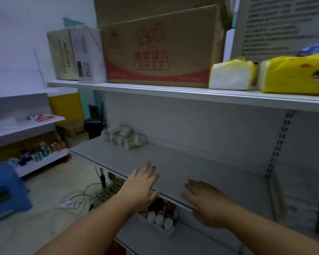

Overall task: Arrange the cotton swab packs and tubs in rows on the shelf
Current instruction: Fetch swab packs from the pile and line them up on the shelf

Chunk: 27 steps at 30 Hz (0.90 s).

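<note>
A small heap of cotton swab packs (126, 137) lies at the far left back of the grey middle shelf (201, 168). My left hand (140, 186) hovers flat over the shelf's front edge, fingers apart, holding nothing. My right hand (206, 201) is beside it to the right, also spread and empty, over the same front edge. Both hands are well short of the packs. I see no tubs on this shelf.
The top shelf (173, 91) carries a big cardboard box (158, 50), white boxes (75, 54) and yellow tissue packs (293, 74). Below the hands stands a tray of small bottles (160, 216). A blue stool (6, 192) and cables (75, 199) are on the floor at left.
</note>
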Each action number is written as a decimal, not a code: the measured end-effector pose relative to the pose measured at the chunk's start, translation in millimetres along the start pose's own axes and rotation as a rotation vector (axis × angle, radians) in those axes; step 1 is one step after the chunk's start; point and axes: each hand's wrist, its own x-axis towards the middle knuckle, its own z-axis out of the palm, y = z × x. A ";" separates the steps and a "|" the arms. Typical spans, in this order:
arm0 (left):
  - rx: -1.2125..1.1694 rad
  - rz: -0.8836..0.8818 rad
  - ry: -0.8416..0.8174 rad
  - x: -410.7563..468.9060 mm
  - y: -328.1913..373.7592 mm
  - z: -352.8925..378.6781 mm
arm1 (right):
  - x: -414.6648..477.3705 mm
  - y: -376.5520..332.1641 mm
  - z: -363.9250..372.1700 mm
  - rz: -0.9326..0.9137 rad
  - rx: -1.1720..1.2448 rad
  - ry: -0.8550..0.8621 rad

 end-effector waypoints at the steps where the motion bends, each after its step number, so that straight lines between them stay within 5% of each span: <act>1: -0.011 -0.020 -0.023 -5.2 -15.7 10.5 | 14.0 -3.5 5.1 -0.022 -0.003 -0.020; 14: -0.118 -0.216 -0.109 47.8 -188.2 60.9 | 263.2 -11.7 21.2 0.059 0.137 0.114; 27: -0.449 -0.557 0.097 137.1 -363.8 62.1 | 444.4 -15.2 -31.1 0.348 0.301 0.407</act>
